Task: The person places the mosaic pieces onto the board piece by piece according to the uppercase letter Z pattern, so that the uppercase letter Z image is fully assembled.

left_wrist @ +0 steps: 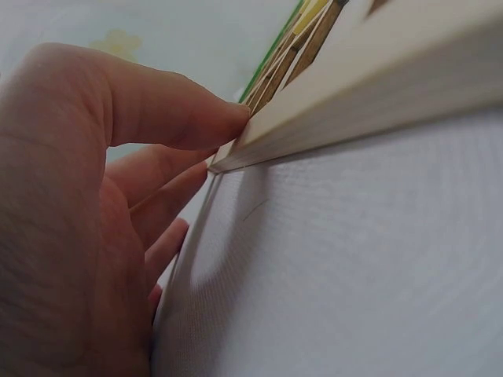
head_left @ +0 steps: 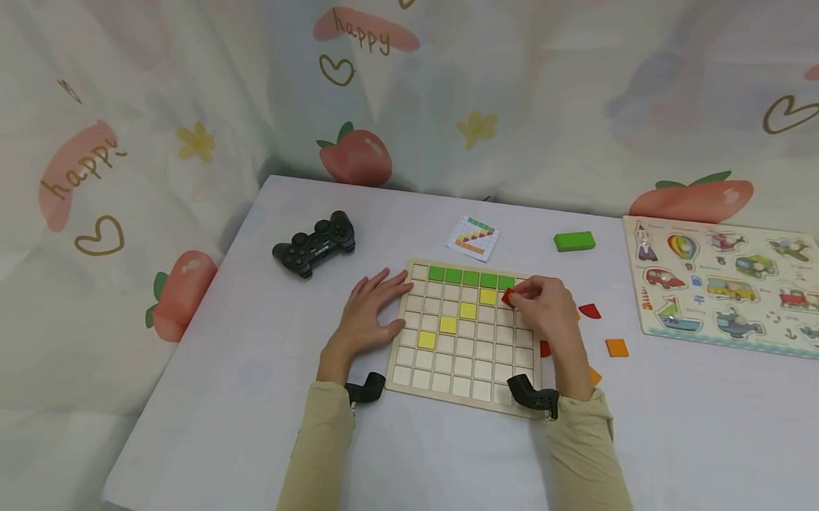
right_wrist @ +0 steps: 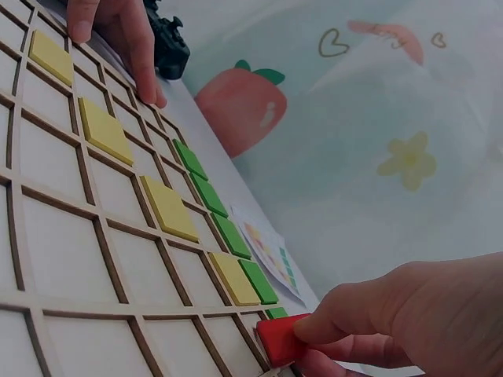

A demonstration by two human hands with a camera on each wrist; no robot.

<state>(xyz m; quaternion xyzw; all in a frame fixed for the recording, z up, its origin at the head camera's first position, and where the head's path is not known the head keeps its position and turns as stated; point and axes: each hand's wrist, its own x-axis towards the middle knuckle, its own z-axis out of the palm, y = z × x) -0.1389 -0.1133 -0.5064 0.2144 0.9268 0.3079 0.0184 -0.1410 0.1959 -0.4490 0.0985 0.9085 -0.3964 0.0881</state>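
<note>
Red piece (right_wrist: 275, 340) sits pinched in the right hand's (head_left: 550, 309) grip, at the grid board's (head_left: 463, 365) far right corner; the right wrist view bares its face, mostly covered in the head view. The left hand's (head_left: 371, 316) grip is spread wide; its wrist view alone reveals the thumb (left_wrist: 228, 122) against the board's side.

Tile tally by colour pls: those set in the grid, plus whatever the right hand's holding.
Green tiles in the grid: 5
Yellow tiles in the grid: 4
Red tile in the right hand: 1
Total: 10
</note>
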